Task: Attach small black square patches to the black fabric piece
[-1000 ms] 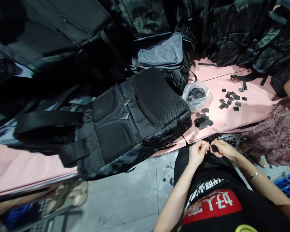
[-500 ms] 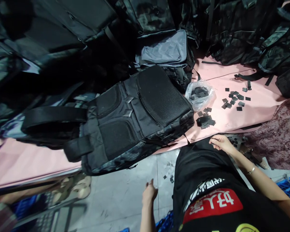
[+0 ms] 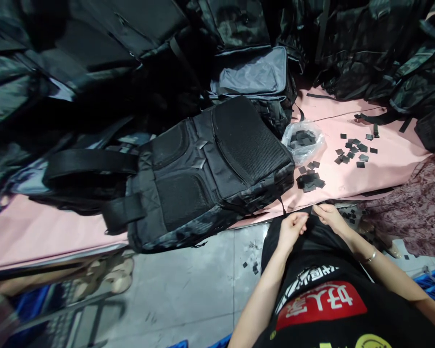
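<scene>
My left hand and my right hand meet in front of my black shirt, just below the edge of the pink-covered table. Both have their fingers curled in, fingertips almost touching; what they pinch is too small and dark to make out. A small heap of black square patches lies on the table just above my hands. A clear plastic bag holds more of these patches. A black backpack lies back-up on the table to the left of my hands, its straps trailing left.
More black patches are scattered on the pink cover to the right. An open backpack with grey lining and heaps of dark backpacks fill the back. Another person's patterned garment is at right. Patches litter the grey floor.
Half a second ago my left hand hung low over the floor; it has come back up beside my right hand at the table's edge. The view has shifted slightly.
</scene>
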{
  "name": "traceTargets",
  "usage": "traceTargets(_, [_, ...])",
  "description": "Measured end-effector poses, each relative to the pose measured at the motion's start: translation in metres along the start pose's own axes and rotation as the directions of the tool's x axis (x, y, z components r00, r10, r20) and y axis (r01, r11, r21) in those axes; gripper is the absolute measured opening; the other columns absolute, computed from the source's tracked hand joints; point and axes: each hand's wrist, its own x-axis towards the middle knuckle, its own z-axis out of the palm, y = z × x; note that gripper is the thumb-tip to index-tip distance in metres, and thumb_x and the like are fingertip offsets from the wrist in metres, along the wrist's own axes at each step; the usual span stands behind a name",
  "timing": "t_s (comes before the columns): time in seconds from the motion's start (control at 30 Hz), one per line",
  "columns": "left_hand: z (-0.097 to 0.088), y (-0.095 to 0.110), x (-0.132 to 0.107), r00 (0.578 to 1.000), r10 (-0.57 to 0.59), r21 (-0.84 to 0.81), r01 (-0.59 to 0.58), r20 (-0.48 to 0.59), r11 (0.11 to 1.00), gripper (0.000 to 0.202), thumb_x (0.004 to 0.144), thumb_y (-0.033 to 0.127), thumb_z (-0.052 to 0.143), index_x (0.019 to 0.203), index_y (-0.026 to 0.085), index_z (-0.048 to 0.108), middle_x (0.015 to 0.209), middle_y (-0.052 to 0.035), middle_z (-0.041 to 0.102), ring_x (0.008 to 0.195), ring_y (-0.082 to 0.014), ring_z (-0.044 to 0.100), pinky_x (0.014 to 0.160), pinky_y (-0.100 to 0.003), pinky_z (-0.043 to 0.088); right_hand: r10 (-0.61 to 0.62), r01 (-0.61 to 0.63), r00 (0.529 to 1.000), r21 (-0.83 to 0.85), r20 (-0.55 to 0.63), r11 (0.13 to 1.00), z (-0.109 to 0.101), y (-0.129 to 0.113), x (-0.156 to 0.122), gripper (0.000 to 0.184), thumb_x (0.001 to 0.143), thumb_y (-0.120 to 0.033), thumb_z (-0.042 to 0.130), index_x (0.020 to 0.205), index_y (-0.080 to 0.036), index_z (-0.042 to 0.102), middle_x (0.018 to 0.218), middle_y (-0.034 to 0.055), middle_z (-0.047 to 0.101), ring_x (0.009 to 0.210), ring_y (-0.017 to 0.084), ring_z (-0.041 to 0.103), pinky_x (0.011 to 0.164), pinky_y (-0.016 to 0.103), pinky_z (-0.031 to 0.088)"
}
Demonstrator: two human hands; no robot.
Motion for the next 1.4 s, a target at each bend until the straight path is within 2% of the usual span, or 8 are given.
traceTargets(0.17, [0.033,0.009,0.029,1.0,0.022,-0.015,-0.022,-0.006,1.0,0.032,0.066,0.045,0.063,0.061,0.014,0.056,0.047,0.0028,0.05,0.04,-0.0051,0.038,0.043,-0.019,0.029,-0.007,0.007,1.0,0.04,0.001,0.999,-0.014,0.002,-0.005,0.048,0.071,-0.059,0.057,0.051,-0.018,0.04,0.041,-0.0073,0.03,0.036,0.004,0.023,0.036,0.021,0.013])
traceTargets(0.4, [0.031,0.017,0.111,0.971,0.062,0.04,-0.054,-0.233,0.998,0.025,0.07,0.032,0.056,0.053,0.015,0.052,0.046,0.0046,0.045,0.041,-0.0058,0.035,0.043,-0.019,0.028,0.025,-0.028,1.0,0.307,0.014,0.951,-0.044,0.001,-0.004,0.034,0.069,-0.048,0.064,0.076,-0.016,0.054,0.062,-0.0028,0.047,0.048,0.006,0.043,0.043,0.02,0.031])
traceTargets(0.5, [0.028,0.016,0.125,0.962,0.042,0.078,-0.022,-0.271,0.997,0.028,0.07,0.03,0.056,0.046,0.016,0.051,0.04,0.0048,0.041,0.039,-0.0068,0.033,0.042,-0.02,0.026,0.007,-0.003,1.0,0.293,-0.012,0.956,-0.052,0.003,-0.003,0.036,0.065,-0.044,0.069,0.085,-0.015,0.058,0.073,0.0009,0.054,0.053,0.007,0.047,0.044,0.02,0.033])
traceTargets(0.7, [0.033,0.006,0.071,0.989,0.015,0.073,-0.004,-0.146,0.997,0.024,0.07,0.037,0.059,0.07,0.014,0.067,0.056,-0.0002,0.058,0.048,-0.0087,0.047,0.05,-0.021,0.038,0.032,-0.017,0.995,0.15,-0.097,0.989,-0.048,0.01,0.002,0.04,0.071,-0.052,0.06,0.061,-0.014,0.053,0.051,-0.0025,0.046,0.037,0.004,0.032,0.035,0.02,0.016])
traceTargets(0.87, [0.044,0.006,0.032,0.998,0.057,-0.089,-0.058,-0.018,0.994,0.042,0.063,0.038,0.068,0.097,0.012,0.065,0.063,-0.0001,0.059,0.05,-0.0082,0.049,0.054,-0.023,0.043,0.035,-0.029,0.991,0.047,-0.127,0.998,-0.023,0.002,0.005,0.048,0.064,-0.058,0.062,0.051,-0.016,0.046,0.043,-0.0042,0.041,0.036,0.004,0.031,0.035,0.019,0.016])
traceTargets(1.07, [0.038,0.008,0.023,0.991,0.133,0.05,-0.132,-0.026,0.99,0.023,0.065,0.037,0.067,0.07,0.014,0.065,0.055,0.001,0.058,0.05,-0.0091,0.05,0.053,-0.022,0.042,0.048,-0.048,0.998,0.008,0.029,0.999,-0.013,-0.012,-0.005,0.056,0.072,-0.067,0.045,0.054,-0.014,0.05,0.041,-0.0025,0.044,0.034,0.005,0.034,0.033,0.019,0.021])
traceTargets(1.2, [0.033,0.011,0.019,0.99,0.133,0.085,-0.128,-0.055,0.988,0.028,0.073,0.041,0.059,0.068,0.015,0.066,0.052,0.0008,0.056,0.049,-0.0099,0.051,0.053,-0.023,0.042,-0.013,0.021,0.969,-0.028,0.248,0.999,-0.021,-0.017,-0.014,0.045,0.077,-0.056,0.051,0.062,-0.014,0.054,0.049,-0.0001,0.053,0.041,0.008,0.046,0.039,0.02,0.032])
traceTargets(1.4, [0.028,0.01,0.021,0.986,-0.017,-0.319,-0.038,-0.167,0.947,0.027,0.065,0.038,0.068,0.071,0.012,0.065,0.058,0.0001,0.058,0.046,-0.0057,0.047,0.048,-0.02,0.039,-0.044,0.049,0.966,-0.014,0.257,0.999,-0.022,-0.017,-0.015,0.032,0.074,-0.045,0.059,0.081,-0.014,0.06,0.055,-0.0021,0.054,0.044,0.007,0.046,0.042,0.019,0.033])
